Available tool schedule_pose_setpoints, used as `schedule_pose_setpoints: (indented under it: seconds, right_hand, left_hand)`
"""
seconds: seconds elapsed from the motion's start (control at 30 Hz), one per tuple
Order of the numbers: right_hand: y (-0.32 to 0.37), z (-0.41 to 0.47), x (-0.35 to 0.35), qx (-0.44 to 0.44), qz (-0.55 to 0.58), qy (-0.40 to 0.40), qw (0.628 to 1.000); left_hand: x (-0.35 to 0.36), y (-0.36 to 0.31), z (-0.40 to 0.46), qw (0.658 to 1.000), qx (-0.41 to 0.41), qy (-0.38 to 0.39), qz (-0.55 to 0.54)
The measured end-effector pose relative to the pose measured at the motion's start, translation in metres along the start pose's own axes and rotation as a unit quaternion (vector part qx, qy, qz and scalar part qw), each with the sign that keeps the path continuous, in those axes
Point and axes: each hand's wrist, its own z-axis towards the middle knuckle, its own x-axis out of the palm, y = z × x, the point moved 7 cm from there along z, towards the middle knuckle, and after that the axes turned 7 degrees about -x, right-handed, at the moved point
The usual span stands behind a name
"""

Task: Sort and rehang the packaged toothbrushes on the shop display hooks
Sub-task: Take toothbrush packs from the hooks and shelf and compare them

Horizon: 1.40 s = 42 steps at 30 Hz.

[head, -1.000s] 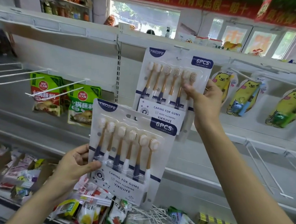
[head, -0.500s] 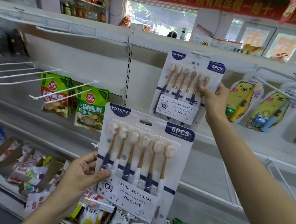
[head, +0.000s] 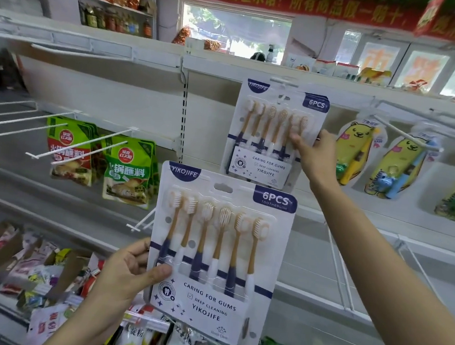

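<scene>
Two identical white six-piece toothbrush packs are in view. The upper pack [head: 269, 137] hangs high on the back panel, its hang hole at a white hook [head: 285, 82] under the top rail. My right hand [head: 316, 156] pinches that pack's right edge, thumb on the front. The lower pack [head: 220, 256] is held upright in front of the middle shelf. My left hand [head: 128, 274] grips its lower left edge, thumb across the front, fingers behind.
Yellow bear-shaped children's toothbrush packs [head: 354, 154] hang on hooks to the right. Bare white hooks [head: 77, 145] jut out at left over green sauce pouches [head: 128, 173]. A bin of mixed packets [head: 41, 279] sits below. More wire hooks [head: 342, 268] stand at lower right.
The upper pack has moved up and back toward the top rail hook with my right hand. The lower pack stays in my left hand; the view has shifted left.
</scene>
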Motion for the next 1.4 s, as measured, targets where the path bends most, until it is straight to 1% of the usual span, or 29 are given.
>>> schedule_pose_setpoints:
  seconds: [0.13, 0.27, 0.4, 0.47, 0.53, 0.6, 0.7, 0.77, 0.87, 0.93, 1.1, 1.3, 1.4]
  right_hand:
    - [-0.003, 0.001, -0.009, 0.008, -0.057, -0.002, 0.998]
    - [-0.008, -0.008, -0.018, 0.03, -0.078, -0.001, 0.996]
    - [-0.003, -0.028, -0.032, 0.017, -0.133, -0.015, 0.991]
    - [0.006, -0.042, -0.041, 0.004, -0.136, -0.018, 0.991]
    - [0.023, -0.062, -0.046, -0.006, -0.102, 0.003, 0.995]
    - [0.048, -0.089, -0.048, -0.006, -0.011, 0.045, 0.999]
    - [0.086, -0.129, -0.049, 0.001, 0.15, 0.108, 0.983]
    - [0.104, -0.148, -0.05, -0.012, 0.194, 0.14, 0.971]
    - [0.113, -0.163, -0.051, -0.034, 0.162, 0.174, 0.971]
    - [0.113, -0.168, -0.053, -0.037, 0.145, 0.175, 0.973]
    - [0.109, -0.168, -0.065, -0.018, 0.157, 0.132, 0.979]
    - [0.112, -0.161, -0.074, -0.021, 0.175, 0.082, 0.981]
    - [0.118, -0.155, -0.073, -0.034, 0.174, 0.077, 0.981]
  left_hand:
    - [0.004, 0.0, -0.005, 1.0, 0.002, 0.003, -0.008]
    - [0.007, 0.0, -0.011, 1.0, 0.005, 0.002, -0.01]
    - [0.012, -0.001, -0.018, 1.0, 0.0, 0.01, -0.021]
    - [0.014, -0.005, -0.019, 1.0, 0.01, 0.006, -0.017]
    - [0.016, -0.012, -0.02, 1.0, 0.02, -0.007, -0.017]
    - [0.018, -0.019, -0.02, 0.999, 0.033, -0.018, -0.023]
    - [0.022, -0.027, -0.017, 0.998, 0.048, -0.031, -0.032]
    - [0.027, -0.032, -0.014, 0.998, 0.051, -0.036, -0.027]
    - [0.037, -0.039, -0.012, 0.997, 0.068, -0.041, -0.012]
    - [0.044, -0.04, -0.01, 0.996, 0.08, -0.039, -0.006]
    - [0.058, -0.043, -0.013, 0.995, 0.083, -0.034, 0.04]
    - [0.054, -0.046, -0.014, 0.992, 0.088, -0.012, 0.088]
    - [0.051, -0.053, -0.013, 0.991, 0.096, -0.012, 0.092]
